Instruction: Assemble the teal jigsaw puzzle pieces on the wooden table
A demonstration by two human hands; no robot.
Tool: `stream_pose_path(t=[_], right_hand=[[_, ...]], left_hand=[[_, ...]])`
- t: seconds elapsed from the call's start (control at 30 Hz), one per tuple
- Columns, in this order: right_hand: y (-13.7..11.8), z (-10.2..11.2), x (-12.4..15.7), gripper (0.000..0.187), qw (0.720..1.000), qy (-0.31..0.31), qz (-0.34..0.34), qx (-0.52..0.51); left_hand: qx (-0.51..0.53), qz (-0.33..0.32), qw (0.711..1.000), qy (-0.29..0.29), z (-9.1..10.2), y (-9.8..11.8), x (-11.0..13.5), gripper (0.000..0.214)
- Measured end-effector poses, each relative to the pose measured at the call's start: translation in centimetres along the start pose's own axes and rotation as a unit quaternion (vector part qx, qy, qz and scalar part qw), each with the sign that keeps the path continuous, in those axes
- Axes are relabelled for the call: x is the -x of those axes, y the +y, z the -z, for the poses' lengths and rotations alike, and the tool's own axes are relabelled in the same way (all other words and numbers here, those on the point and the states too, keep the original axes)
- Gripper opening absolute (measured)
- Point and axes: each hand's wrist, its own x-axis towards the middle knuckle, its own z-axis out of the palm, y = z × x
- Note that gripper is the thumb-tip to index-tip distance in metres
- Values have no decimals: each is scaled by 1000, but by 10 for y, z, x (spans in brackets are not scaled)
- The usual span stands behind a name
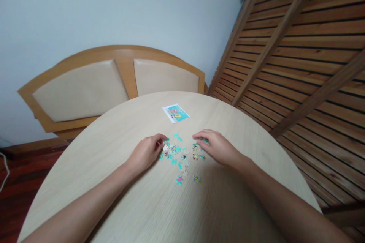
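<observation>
A loose cluster of small jigsaw puzzle pieces (pixel 173 161), mostly teal with some pink, yellow and white, lies in the middle of the round table. My left hand (pixel 146 150) rests at the cluster's left side, fingers bent and thumb apart from them. Its fingertips are at a teal piece, and a white-backed piece (pixel 165 147) lies by the thumb. On the right side, my right hand (pixel 218 146) is spread over several pieces, its fingers stretched out and its thumb apart. Some pieces are partly hidden beneath it. Nearer to me lie a pink-and-teal piece (pixel 179 180) and a yellowish piece (pixel 197 179).
A picture card (pixel 176 113) with colourful cartoon figures and a white border lies beyond the pieces. The pale round wooden table (pixel 137 205) fills the foreground. Behind it stands a wooden bench with cream padded panels (pixel 82 91). A slatted wooden panel (pixel 285 53) leans on the right.
</observation>
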Motion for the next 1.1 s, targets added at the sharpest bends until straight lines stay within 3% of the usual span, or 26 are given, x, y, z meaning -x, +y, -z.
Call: stream_pose_path(t=[0.07, 0.13, 0.2, 0.4, 0.53, 0.6, 0.73, 0.83, 1.0, 1.1], right_hand=[[11, 9, 4, 33, 998, 6, -50, 43], [20, 13, 7, 56, 993, -29, -87, 76], [22, 11, 9, 67, 992, -63, -82, 77], [-4, -7, 4, 34, 988, -135, 58, -47], [-9, -5, 2, 30, 986, -126, 61, -91], [-4, -1, 2, 31, 988, -116, 45, -96], [7, 3, 1, 38, 995, -84, 31, -52], [8, 1, 3, 27, 997, -63, 53, -2], [-1, -4, 6, 30, 995, -68, 50, 50], [-6, -6, 5, 19, 994, -70, 62, 61]], left_hand=[[3, 13, 1000, 8, 1, 0, 0, 23], [1, 27, 999, 19, 2, 0, 0, 23], [-6, 38, 999, 29, 2, -1, 0, 24], [-23, 42, 997, 52, 2, -1, 0, 26], [-22, -53, 996, 67, -2, 6, 1, 31], [-26, -136, 989, 44, -6, 14, 5, 37], [-59, -261, 960, -83, -12, 29, 13, 48], [-72, -284, 948, -125, -12, 36, 16, 43], [-84, -274, 952, -108, -8, 38, 14, 37], [-94, -291, 944, -124, -9, 37, 15, 43]])
